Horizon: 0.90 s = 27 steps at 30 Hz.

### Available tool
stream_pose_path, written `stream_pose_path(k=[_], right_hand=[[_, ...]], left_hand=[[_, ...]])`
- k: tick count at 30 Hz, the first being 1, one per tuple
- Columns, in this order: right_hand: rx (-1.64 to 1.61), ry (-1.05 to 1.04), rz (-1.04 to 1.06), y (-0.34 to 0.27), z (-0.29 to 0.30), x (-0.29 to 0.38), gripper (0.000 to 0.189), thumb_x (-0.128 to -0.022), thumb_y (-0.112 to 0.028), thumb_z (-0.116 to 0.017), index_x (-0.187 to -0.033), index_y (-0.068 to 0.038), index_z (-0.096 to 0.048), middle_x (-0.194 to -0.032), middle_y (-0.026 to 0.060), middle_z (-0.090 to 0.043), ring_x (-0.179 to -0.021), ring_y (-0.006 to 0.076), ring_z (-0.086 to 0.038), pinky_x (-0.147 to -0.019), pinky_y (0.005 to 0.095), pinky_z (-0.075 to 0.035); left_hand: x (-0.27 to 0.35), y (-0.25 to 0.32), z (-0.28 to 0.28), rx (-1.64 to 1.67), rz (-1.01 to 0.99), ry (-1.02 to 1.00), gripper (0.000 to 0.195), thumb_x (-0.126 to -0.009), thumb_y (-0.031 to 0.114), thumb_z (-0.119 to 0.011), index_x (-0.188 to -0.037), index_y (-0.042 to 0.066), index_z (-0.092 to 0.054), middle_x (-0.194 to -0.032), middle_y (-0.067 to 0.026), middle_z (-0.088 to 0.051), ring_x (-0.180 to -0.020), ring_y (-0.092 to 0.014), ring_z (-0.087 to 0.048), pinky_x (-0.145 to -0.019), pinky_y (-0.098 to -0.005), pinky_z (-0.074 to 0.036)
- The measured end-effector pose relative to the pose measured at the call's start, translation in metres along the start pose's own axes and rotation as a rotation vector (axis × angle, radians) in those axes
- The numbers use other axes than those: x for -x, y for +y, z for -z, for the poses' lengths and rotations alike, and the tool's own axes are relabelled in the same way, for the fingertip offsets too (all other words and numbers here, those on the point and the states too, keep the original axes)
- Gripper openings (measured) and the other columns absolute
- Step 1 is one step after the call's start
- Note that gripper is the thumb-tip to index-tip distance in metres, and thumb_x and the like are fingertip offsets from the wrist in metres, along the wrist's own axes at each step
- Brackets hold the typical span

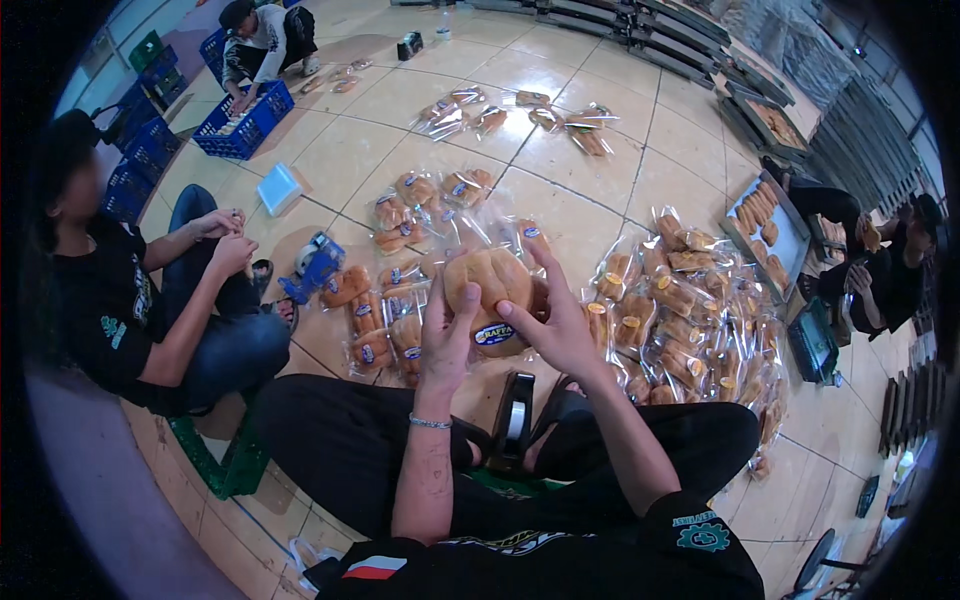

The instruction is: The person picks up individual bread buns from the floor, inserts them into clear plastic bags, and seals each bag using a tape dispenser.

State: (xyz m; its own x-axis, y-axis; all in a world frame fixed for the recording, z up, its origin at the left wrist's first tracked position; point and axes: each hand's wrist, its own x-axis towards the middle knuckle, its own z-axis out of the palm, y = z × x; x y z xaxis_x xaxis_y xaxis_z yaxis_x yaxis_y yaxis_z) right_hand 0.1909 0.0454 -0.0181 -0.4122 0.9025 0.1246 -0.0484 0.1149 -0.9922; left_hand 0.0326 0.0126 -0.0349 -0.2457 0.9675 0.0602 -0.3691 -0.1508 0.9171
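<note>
Between my two hands is a bread bun in a clear plastic bag (491, 289), with a blue and yellow label on its lower part. My left hand (448, 330) grips its left side, thumb on top. On its right side my right hand (555, 322) holds it, thumb over the front and fingers behind. A black tape dispenser (514, 420) with a roll of tape stands between my feet. Bagged, labelled breads (367, 311) lie on the tiled floor in front and to the left. A large heap of bagged breads (679, 322) is at my right.
A co-worker (135, 300) sits close at left, beside a blue tape dispenser (313, 266). Another crouches at a blue crate (247, 124). A third sits at right, near a tray of breads (791, 255) and a green basket (813, 341). More bagged breads (490, 118) lie ahead.
</note>
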Motion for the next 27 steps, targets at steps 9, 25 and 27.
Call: stream_pose_path(k=[9,25,27], right_hand=[[0.323,0.219,0.278,0.004,-0.006,-0.001,0.068,-0.092,-0.023,-0.069,-0.151,-0.007,-0.039,-0.114,0.0192,-0.067,-0.101,0.0189,-0.066,-0.082,0.0316,-0.052],[-0.029,0.111,0.288,-0.012,0.008,0.005,0.023,-0.087,-0.014,-0.073,-0.106,0.000,-0.072,-0.098,0.0090,-0.066,-0.093,0.0153,-0.060,-0.083,0.0266,-0.045],[-0.189,0.077,0.162,-0.018,0.006,0.007,0.021,-0.087,-0.012,-0.073,-0.105,0.000,-0.073,-0.098,0.0079,-0.065,-0.094,0.0139,-0.059,-0.083,0.0258,-0.044]], left_hand=[[0.004,0.018,-0.015,-0.136,-0.219,-0.008,0.077,-0.093,0.018,-0.071,-0.154,0.001,-0.027,-0.142,-0.0169,-0.049,-0.122,-0.022,-0.054,-0.103,-0.0333,-0.045],[0.018,0.021,-0.023,-0.117,-0.333,0.061,0.014,-0.085,-0.003,-0.072,-0.099,-0.004,-0.073,-0.105,-0.0105,-0.070,-0.096,-0.014,-0.064,-0.086,-0.0250,-0.050],[0.020,0.023,-0.024,-0.034,-0.298,0.070,0.013,-0.085,-0.003,-0.072,-0.098,-0.004,-0.073,-0.106,-0.0106,-0.070,-0.096,-0.014,-0.064,-0.085,-0.0249,-0.051]])
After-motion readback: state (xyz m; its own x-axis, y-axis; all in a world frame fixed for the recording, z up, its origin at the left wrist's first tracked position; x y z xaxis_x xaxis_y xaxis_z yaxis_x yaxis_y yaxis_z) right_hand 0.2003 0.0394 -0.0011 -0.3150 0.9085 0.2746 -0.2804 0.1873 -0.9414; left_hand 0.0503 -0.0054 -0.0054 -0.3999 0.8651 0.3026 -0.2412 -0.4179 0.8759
